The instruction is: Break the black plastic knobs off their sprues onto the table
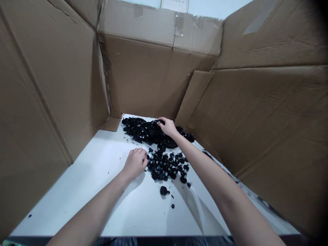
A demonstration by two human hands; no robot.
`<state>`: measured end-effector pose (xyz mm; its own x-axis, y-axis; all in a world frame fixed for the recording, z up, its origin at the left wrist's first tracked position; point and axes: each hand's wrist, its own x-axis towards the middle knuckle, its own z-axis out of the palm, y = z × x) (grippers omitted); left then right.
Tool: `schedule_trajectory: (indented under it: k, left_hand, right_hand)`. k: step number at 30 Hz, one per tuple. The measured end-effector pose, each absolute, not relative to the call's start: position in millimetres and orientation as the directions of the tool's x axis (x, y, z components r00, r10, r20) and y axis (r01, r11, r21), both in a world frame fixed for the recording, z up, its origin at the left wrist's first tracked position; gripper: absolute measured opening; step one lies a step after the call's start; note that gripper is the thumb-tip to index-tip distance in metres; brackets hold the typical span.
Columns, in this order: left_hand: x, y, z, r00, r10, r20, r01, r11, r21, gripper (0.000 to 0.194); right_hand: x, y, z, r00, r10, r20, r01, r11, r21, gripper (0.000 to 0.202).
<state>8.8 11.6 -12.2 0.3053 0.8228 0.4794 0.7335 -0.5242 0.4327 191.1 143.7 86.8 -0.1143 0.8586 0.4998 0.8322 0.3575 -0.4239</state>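
My left hand [135, 163] rests on the white table at the left edge of a cluster of small black knobs with shiny metal ends [166, 165]. Its fingers are curled, and a bit of something dark shows between thumb and fingers, too small to name. My right hand [167, 127] reaches to a darker heap of black parts [143, 131] at the back of the table. The thumb and index finger are bent around a small black piece that I cannot make out. A single black knob [163, 190] lies in front of the cluster.
Tall cardboard walls [153, 75] stand at the back and on both sides of the white table [102, 160]. A small black ring [173, 206] lies near the front, and tiny scraps are scattered about. A cardboard flap [110, 124] sits at the back left corner.
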Motion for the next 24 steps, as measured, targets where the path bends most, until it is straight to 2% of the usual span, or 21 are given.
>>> schedule_trajectory:
  k: [3, 7, 12, 15, 17, 20, 24]
  left_hand:
    - [8, 12, -14, 0.300, 0.827, 0.475, 0.716, -0.524, 0.461, 0.014]
    - [10, 12, -17, 0.276, 0.836, 0.474, 0.679, -0.519, 0.520, 0.013]
    - [8, 16, -17, 0.189, 0.859, 0.476, 0.603, -0.484, 0.634, 0.014]
    - [2, 21, -18, 0.099, 0.883, 0.460, 0.547, -0.434, 0.716, 0.015]
    - [-3, 24, -18, 0.037, 0.898, 0.439, 0.503, -0.397, 0.768, 0.015]
    - [-7, 25, -17, -0.021, 0.916, 0.401, 0.405, -0.359, 0.841, 0.016]
    - [-5, 23, -12, 0.016, 0.946, 0.325, 0.181, -0.322, 0.929, 0.027]
  right_hand:
    - [192, 130, 100, -0.038, 0.816, 0.576, 0.780, 0.385, -0.493, 0.026]
    - [200, 119, 124, 0.054, 0.791, 0.609, 0.695, 0.408, -0.592, 0.026]
    - [206, 87, 147, 0.026, 0.787, 0.617, 0.585, 0.489, -0.648, 0.026]
    - [204, 58, 151, -0.019, 0.794, 0.607, 0.408, 0.560, -0.721, 0.023]
    - [202, 41, 149, -0.042, 0.815, 0.578, 0.293, 0.563, -0.773, 0.022]
    - [200, 22, 140, -0.041, 0.878, 0.476, 0.158, 0.476, -0.865, 0.023]
    - [195, 4, 125, -0.061, 0.946, 0.318, -0.011, 0.318, -0.948, 0.025]
